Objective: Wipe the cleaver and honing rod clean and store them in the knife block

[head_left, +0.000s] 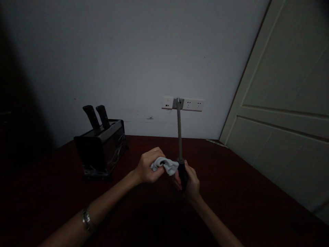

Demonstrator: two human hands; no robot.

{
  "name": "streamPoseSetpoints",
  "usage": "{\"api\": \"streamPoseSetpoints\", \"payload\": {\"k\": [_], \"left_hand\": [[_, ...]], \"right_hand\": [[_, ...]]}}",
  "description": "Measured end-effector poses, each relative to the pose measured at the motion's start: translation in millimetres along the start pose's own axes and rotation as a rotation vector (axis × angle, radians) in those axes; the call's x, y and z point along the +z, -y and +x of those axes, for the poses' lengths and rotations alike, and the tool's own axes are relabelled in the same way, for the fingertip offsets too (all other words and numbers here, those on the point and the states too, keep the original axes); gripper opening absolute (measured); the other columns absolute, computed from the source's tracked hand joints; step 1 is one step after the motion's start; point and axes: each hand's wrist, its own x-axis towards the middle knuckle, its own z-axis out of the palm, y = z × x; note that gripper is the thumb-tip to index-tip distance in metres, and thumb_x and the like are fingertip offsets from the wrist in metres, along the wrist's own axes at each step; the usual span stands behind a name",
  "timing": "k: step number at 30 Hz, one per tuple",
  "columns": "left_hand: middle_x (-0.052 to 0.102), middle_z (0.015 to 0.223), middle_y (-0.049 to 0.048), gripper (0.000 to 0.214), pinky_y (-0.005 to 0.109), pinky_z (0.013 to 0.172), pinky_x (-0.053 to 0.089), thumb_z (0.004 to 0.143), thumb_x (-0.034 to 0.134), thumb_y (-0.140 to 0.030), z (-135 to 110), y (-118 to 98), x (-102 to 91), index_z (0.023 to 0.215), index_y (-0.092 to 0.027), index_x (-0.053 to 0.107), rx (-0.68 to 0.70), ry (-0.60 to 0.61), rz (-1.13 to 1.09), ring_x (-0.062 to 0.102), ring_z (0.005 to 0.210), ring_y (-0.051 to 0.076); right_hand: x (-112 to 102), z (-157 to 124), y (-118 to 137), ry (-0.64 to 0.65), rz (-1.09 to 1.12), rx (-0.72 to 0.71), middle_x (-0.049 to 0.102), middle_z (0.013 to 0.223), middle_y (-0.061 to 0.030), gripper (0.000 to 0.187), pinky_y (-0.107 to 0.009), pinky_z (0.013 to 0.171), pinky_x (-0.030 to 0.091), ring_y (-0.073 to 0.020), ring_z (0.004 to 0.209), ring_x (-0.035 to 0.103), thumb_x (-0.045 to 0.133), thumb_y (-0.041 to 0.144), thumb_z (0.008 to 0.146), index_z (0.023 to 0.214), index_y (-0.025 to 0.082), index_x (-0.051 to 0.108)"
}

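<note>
Item: sharpening steel [179, 133]; a grey rod held upright over the middle of the table [244, 192], nearer the near edge than the far one; in this view its tip rises in front of the socket strip [192, 104] on the wall [128, 51].

Black handle [183, 175]: enclosed by the right hand [190, 185]; fingers wrapped fully closed around it.

White cloth [166, 165]: bunched; gripped in the left hand [149, 166], whose fingers are curled shut on it; the free end meets the base of the rod just above the handle.

Wristband [87, 221]: metal, on the left forearm.

Knife block [102, 147]: dark, standing towards the far left corner of the table, well apart from the hands; two knife handles [91, 116] stick out of the top, tilted left.

Door [282, 103]: pale, panelled, along the table's right edge.

Risks, as judged: the rod is supported only at its lower end, so a loosened grip could let it tip towards the wall or drop onto the table; the cloth is a loose wad, so it could slip off the rod; the dim light makes an accurate hold harder.

Not determinable: whether the cloth wraps round the rod or only touches one side; the surface of the rod; what the shaped tip is; the blades, hidden in the block; the left part of the room, lost in shadow; the table's near edge, cut off by the frame.
</note>
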Motion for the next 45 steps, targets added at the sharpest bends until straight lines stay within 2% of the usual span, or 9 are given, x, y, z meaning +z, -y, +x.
{"api": "streamPoseSetpoints", "payload": {"k": [6,13,21,26,30,33,36,40,45], "left_hand": [[0.055,0.076,0.0037,0.013,0.026,0.061,0.045,0.071,0.052,-0.009,6,3,-8.3,0.083,-0.013,0.054,-0.163,-0.289,0.204,0.053,0.068,0.013],[0.063,0.088,0.0114,0.035,0.035,0.073,0.049,0.069,0.058,-0.011,2,-17,10.3,0.104,-0.011,0.054,0.213,-0.010,0.141,0.057,0.086,0.021],[0.058,0.079,0.0044,0.016,0.023,0.062,0.046,0.072,0.055,-0.013,-1,-18,15.8,0.087,-0.014,0.056,-0.250,-0.099,-0.093,0.056,0.069,0.012],[0.061,0.074,0.0018,0.015,0.020,0.057,0.043,0.068,0.055,-0.013,-14,15,20.3,0.083,-0.014,0.060,-0.485,0.011,-0.079,0.055,0.064,0.011],[0.063,0.076,0.0018,0.020,0.021,0.059,0.044,0.071,0.053,-0.014,-20,34,21.9,0.090,-0.013,0.061,-0.630,-0.127,0.032,0.056,0.065,0.011],[0.063,0.079,0.0035,0.017,0.024,0.063,0.046,0.073,0.054,-0.016,-13,24,16.0,0.089,-0.013,0.059,-0.493,-0.230,0.157,0.058,0.070,0.013],[0.063,0.083,0.0061,0.019,0.028,0.069,0.048,0.072,0.055,-0.014,-4,1,8.5,0.091,-0.014,0.058,-0.145,-0.286,0.247,0.060,0.079,0.016],[0.067,0.092,0.0096,0.032,0.035,0.076,0.049,0.074,0.056,-0.022,-3,-16,7.3,0.105,-0.015,0.054,0.301,-0.130,0.361,0.060,0.091,0.021],[0.065,0.093,0.0126,0.035,0.034,0.075,0.051,0.077,0.053,-0.022,-8,-12,16.0,0.109,-0.011,0.051,0.333,-0.037,0.229,0.058,0.095,0.022]], "right_hand": [[-3,4,0,0.009,-0.074,-0.032,0.050,0.047,0.0089,0.023,-0.014,0.027,0.019,-0.0022,0.026,0.029,0.057,0.039,0.079,0.080,0.020,0.044],[4,-3,-6,-0.081,-0.254,-0.139,0.047,0.043,0.0081,0.031,-0.017,0.030,0.030,-0.0056,0.030,0.038,0.067,0.040,0.067,0.073,0.018,0.047],[7,-8,7,-0.010,-0.246,-0.116,0.051,0.048,0.0057,0.027,-0.017,0.029,0.030,-0.0058,0.029,0.041,0.059,0.042,0.076,0.078,0.016,0.051],[11,-10,12,0.092,-0.226,-0.048,0.051,0.051,0.0041,0.032,-0.017,0.033,0.031,-0.0064,0.034,0.044,0.053,0.046,0.080,0.084,0.015,0.052],[10,-5,8,0.111,-0.152,-0.078,0.049,0.057,0.0036,0.029,-0.019,0.042,0.037,-0.0071,0.045,0.045,0.055,0.043,0.080,0.088,0.015,0.053],[8,-1,6,0.107,-0.044,-0.046,0.043,0.055,0.0061,0.028,-0.019,0.041,0.034,-0.0058,0.043,0.039,0.057,0.043,0.078,0.088,0.016,0.053],[7,0,2,0.083,-0.003,0.021,0.039,0.052,0.0076,0.029,-0.017,0.035,0.027,-0.0042,0.038,0.033,0.058,0.044,0.076,0.082,0.016,0.052],[4,-3,-11,-0.041,-0.017,0.019,0.040,0.045,0.0081,0.035,-0.017,0.034,0.028,-0.0044,0.035,0.035,0.069,0.045,0.061,0.069,0.016,0.050],[5,-5,-17,-0.140,0.095,0.072,0.041,0.042,0.0085,0.037,-0.016,0.032,0.027,-0.0041,0.032,0.034,0.073,0.042,0.054,0.066,0.018,0.047]]}}
